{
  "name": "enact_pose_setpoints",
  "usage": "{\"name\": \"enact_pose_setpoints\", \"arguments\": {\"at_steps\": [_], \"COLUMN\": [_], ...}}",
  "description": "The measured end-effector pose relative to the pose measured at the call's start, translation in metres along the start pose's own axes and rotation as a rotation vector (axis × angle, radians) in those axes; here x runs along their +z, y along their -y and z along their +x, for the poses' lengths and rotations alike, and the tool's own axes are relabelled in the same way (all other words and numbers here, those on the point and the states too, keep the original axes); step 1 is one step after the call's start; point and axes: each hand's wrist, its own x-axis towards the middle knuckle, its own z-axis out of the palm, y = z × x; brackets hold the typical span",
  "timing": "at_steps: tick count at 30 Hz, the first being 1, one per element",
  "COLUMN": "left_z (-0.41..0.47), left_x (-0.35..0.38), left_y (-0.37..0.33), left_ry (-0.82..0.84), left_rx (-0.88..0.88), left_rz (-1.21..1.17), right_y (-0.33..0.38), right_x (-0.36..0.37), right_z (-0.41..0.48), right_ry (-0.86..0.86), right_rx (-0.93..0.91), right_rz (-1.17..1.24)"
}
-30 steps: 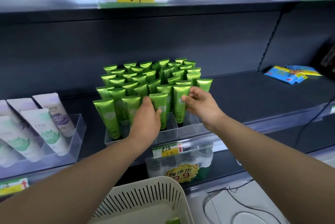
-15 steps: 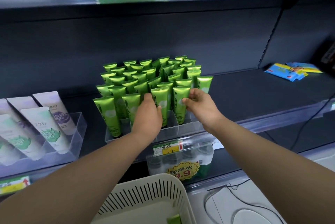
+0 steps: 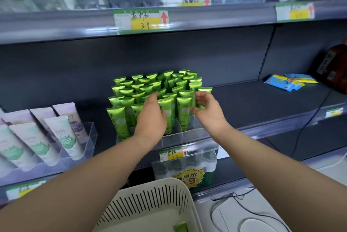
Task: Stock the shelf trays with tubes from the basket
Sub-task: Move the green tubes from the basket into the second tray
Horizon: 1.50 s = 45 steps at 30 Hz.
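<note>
Left of the divided clear tray [image 3: 187, 134], pale tubes [image 3: 65, 138] are held in a second clear tray [image 3: 90, 132]. Glossy green tubes [image 3: 120, 119] are stood upright in the divided tray, with the left hand [image 3: 152, 119] laid flat on them and the right hand [image 3: 208, 113] curled beside them, grip unclear. Below it, a loose tube [image 3: 180, 227] is seen in the slotted basket [image 3: 150, 200].

tubes [image 3: 120, 119]: metallic green | basket [image 3: 150, 205]: cream, slotted | shelf [image 3: 262, 100]: dark grey

Left hand [image 3: 153, 117]: we find it bare, back and fingers alike.
Right hand [image 3: 208, 109]: bare too, as we see it.
Left forearm [image 3: 90, 179]: bare along the whole stretch in our view.
Right forearm [image 3: 272, 162]: likewise bare throughout.
</note>
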Motion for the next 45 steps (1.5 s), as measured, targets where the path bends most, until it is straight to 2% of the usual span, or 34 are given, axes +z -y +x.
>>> {"name": "enact_pose_setpoints", "arguments": {"at_steps": [6,13,23,35,41,45], "left_z": [-0.022,-0.067,-0.143,-0.225,-0.247,-0.253], "left_x": [-0.025,-0.045,-0.041,0.017,0.049,0.067], "left_y": [-0.011,-0.01,0.028,0.083,0.108,0.125], "left_ry": [0.005,0.012,0.075,0.244,0.443,0.577], "left_rx": [0.034,0.022,-0.092,-0.408,-0.61,-0.781], "left_rz": [0.036,-0.028,-0.139,-0.304,-0.345,-0.42], "right_y": [0.017,0.028,0.006,-0.059,-0.091,-0.109], "right_x": [-0.006,-0.003,0.021,0.053,0.069,0.078], "right_z": [-0.032,-0.088,-0.169,-0.23,-0.233,-0.231], "right_ry": [-0.019,0.056,0.189,0.349,0.379,0.385], "right_rx": [-0.037,-0.029,0.128,0.412,0.612,0.722], "right_rz": [-0.039,-0.059,-0.119,-0.291,-0.399,-0.366]}}
